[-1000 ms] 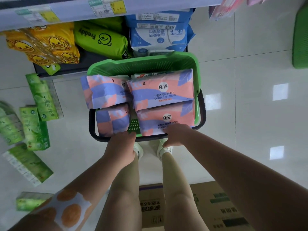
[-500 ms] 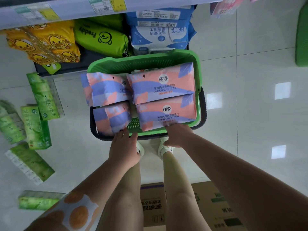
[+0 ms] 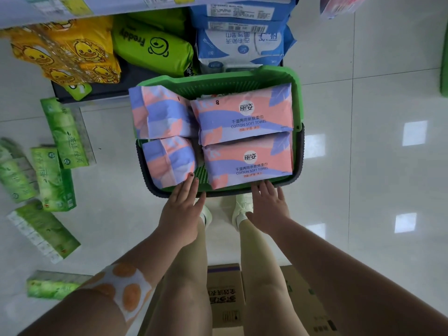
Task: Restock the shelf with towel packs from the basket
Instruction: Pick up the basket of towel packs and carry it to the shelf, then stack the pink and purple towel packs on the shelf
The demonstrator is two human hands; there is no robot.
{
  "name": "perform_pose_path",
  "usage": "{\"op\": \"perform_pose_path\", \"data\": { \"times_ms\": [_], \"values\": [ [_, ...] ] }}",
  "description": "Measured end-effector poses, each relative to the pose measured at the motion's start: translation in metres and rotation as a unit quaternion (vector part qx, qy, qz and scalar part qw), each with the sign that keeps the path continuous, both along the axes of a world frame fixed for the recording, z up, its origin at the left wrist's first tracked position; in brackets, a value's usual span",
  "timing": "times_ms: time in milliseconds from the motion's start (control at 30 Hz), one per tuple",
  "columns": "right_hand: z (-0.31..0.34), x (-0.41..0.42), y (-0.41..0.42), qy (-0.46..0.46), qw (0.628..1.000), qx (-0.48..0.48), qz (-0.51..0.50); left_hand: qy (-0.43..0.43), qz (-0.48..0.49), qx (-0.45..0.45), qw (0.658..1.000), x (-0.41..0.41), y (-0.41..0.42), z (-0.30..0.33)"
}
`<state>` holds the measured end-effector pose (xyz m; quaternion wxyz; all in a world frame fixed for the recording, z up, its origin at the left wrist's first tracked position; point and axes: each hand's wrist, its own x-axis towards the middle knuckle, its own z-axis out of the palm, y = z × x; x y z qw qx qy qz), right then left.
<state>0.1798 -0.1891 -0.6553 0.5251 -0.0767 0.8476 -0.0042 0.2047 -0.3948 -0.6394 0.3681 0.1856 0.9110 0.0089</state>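
Four towel packs are being carried in a green basket (image 3: 242,77) that is sitting on the white tiled floor (image 3: 363,166), just in front of the bottom shelf (image 3: 126,76). The left hand (image 3: 180,214) is being held at the basket's near rim, its fingers (image 3: 188,184) straight and slightly spread, the tips touching the near-left towel pack (image 3: 169,161). The right hand (image 3: 269,209) is being held beside it, fingers (image 3: 266,189) straight and apart, the tips lying just at the near edge of the near-right towel pack (image 3: 249,161); nothing is being gripped by either hand. Behind these, the far-left towel pack (image 3: 160,112) and the far-right towel pack (image 3: 244,115) are being kept. All four are soft plastic packs patterned in pink and lilac; "COTTON SOFT TOWEL" is being shown on the right two.
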Motion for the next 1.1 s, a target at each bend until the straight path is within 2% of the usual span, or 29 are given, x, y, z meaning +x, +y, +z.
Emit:
{"op": "perform_pose_path", "data": {
  "times_ms": [133,333,400,467,567,633,700,867,967,1100],
  "values": [
    [0.002,0.010,0.005,0.017,0.998,-0.004,-0.053,0.021,-0.007,0.026,0.999,0.014,0.001,-0.001],
    [0.005,-0.003,0.016,0.164,0.973,-0.053,-0.155,0.006,0.029,0.067,0.997,0.005,0.014,-0.001],
    [0.005,-0.015,0.019,0.207,0.955,-0.041,-0.209,-0.016,0.078,0.114,0.990,0.000,0.023,0.002],
    [0.006,-0.031,0.023,0.255,0.921,-0.028,-0.293,-0.041,0.180,0.145,0.972,-0.011,0.034,0.004],
    [0.006,-0.060,0.030,0.290,0.854,-0.017,-0.432,-0.028,0.383,0.167,0.908,-0.033,0.051,-0.001],
    [0.004,-0.079,0.034,0.264,0.833,-0.034,-0.485,-0.020,0.492,0.202,0.847,-0.052,0.058,-0.011],
    [0.003,-0.096,0.038,0.213,0.831,-0.065,-0.509,-0.023,0.562,0.219,0.797,-0.070,0.063,-0.019],
    [-0.003,-0.132,0.036,0.146,0.859,-0.094,-0.482,-0.034,0.682,0.185,0.707,-0.112,0.071,-0.025],
    [-0.003,-0.147,0.033,0.101,0.878,-0.100,-0.457,-0.062,0.720,0.165,0.671,-0.125,0.069,-0.028],
    [0.000,-0.157,0.030,0.063,0.866,-0.106,-0.484,-0.078,0.740,0.156,0.650,-0.131,0.073,-0.022]
  ]
}}
